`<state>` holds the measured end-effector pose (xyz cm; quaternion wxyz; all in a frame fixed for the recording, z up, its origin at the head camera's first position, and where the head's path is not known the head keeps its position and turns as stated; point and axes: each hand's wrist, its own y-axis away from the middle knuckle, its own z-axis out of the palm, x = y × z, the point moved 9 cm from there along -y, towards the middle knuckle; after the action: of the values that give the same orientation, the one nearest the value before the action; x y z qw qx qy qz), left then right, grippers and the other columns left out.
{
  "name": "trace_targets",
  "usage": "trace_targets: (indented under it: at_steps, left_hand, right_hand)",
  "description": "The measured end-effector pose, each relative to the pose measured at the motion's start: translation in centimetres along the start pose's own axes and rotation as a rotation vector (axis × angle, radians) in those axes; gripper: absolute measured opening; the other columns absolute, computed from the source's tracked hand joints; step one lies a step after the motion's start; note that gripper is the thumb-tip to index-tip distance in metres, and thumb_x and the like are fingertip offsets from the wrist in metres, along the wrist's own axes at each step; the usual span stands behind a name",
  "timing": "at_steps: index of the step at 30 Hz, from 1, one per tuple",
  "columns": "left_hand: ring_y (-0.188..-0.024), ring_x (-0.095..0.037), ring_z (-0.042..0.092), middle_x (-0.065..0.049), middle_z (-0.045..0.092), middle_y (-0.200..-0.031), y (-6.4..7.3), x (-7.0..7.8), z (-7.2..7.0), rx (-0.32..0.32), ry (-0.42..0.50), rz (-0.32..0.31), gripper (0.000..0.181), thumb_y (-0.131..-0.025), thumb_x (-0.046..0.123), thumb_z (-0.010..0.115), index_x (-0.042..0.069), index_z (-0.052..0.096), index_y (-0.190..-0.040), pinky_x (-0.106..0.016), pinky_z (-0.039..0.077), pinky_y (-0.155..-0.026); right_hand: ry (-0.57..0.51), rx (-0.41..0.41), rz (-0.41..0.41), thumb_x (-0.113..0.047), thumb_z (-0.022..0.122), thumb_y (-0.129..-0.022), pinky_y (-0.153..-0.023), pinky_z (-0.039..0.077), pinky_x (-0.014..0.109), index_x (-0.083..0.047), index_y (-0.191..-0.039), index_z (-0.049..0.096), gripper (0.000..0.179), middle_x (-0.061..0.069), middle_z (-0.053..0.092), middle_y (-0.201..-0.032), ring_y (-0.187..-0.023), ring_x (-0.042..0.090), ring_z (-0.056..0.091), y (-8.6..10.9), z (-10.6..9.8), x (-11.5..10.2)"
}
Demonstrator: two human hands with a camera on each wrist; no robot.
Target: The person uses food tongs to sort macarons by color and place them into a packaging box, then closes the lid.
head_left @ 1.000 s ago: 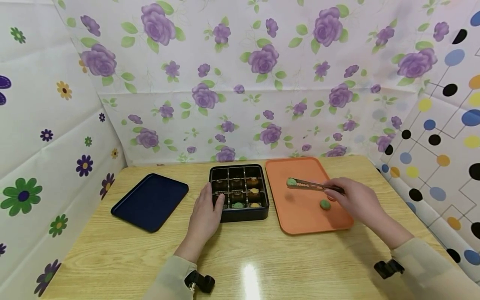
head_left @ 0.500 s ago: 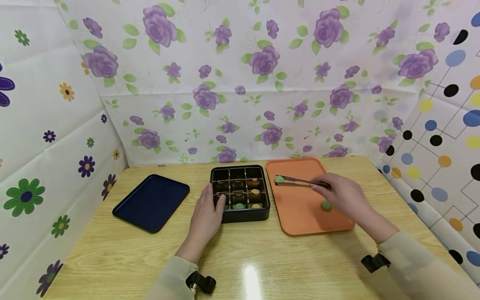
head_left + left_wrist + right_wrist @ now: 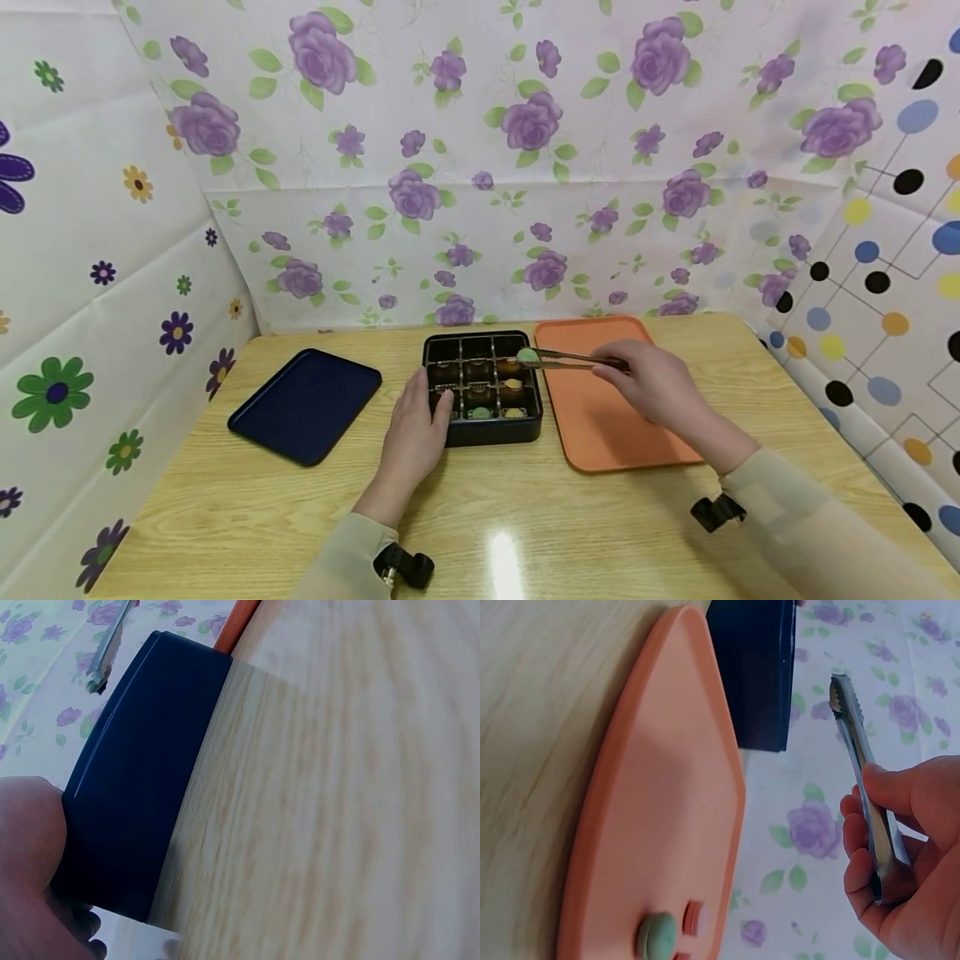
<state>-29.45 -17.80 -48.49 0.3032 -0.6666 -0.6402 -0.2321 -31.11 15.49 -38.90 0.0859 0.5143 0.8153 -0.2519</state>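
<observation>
My right hand [image 3: 648, 371] grips metal tongs [image 3: 573, 359], whose tips hold a green macaron [image 3: 528, 356] over the right side of a black divided box [image 3: 495, 432]. In the right wrist view, thumb and curled fingers hold the tongs' closed end. My left hand [image 3: 412, 429] holds the box's near left corner, fingers along the left side and thumb over the front rim. Inside the box, a green macaron [image 3: 480, 412] and a yellow macaron [image 3: 515, 412] sit in the front row. Another yellow macaron [image 3: 513, 384] sits behind, and an orange-brown one farther back. My left thumb partly hides the front left compartment.
An orange tray [image 3: 600, 425] lies just right of the box. On it are a green macaron [image 3: 658, 936] and pink macarons [image 3: 696, 918], hidden by my right hand in the head view. A dark blue tray [image 3: 307, 406] lies on the left. Patterned cloth walls surround the table.
My right hand has moved left, carrying the green macaron in the tongs from above the orange tray to the box's right edge. My left hand stays at the box.
</observation>
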Motion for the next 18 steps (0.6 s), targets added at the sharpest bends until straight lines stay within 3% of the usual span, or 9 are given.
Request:
trace_targets:
  at_steps: [5, 18]
  left_hand:
    - [-0.166, -0.048, 0.016, -0.023, 0.016, -0.182, 0.0, 0.0, 0.0, 0.004, 0.005, 0.000, 0.080, -0.120, 0.050, 0.043, 0.003, 0.013, -0.177, -0.068, 0.020, -0.130]
    - [-0.166, -0.048, 0.015, -0.024, 0.017, -0.181, 0.0, -0.1, -0.1, 0.001, 0.006, 0.004, 0.080, -0.120, 0.050, 0.043, 0.004, 0.013, -0.177, -0.068, 0.019, -0.131]
  right_hand:
    - [0.007, -0.017, -0.010, -0.025, 0.075, -0.110, -0.076, 0.060, 0.047, -0.015, -0.127, 0.082, 0.022, 0.003, 0.079, -0.118, -0.097, 0.022, 0.073, -1.1, 1.0, -1.1]
    - [0.033, -0.055, 0.004, -0.029, 0.077, -0.108, -0.070, 0.057, 0.040, -0.018, -0.126, 0.083, 0.022, 0.000, 0.079, -0.116, -0.089, 0.015, 0.072, -3.2, 3.6, -3.7]
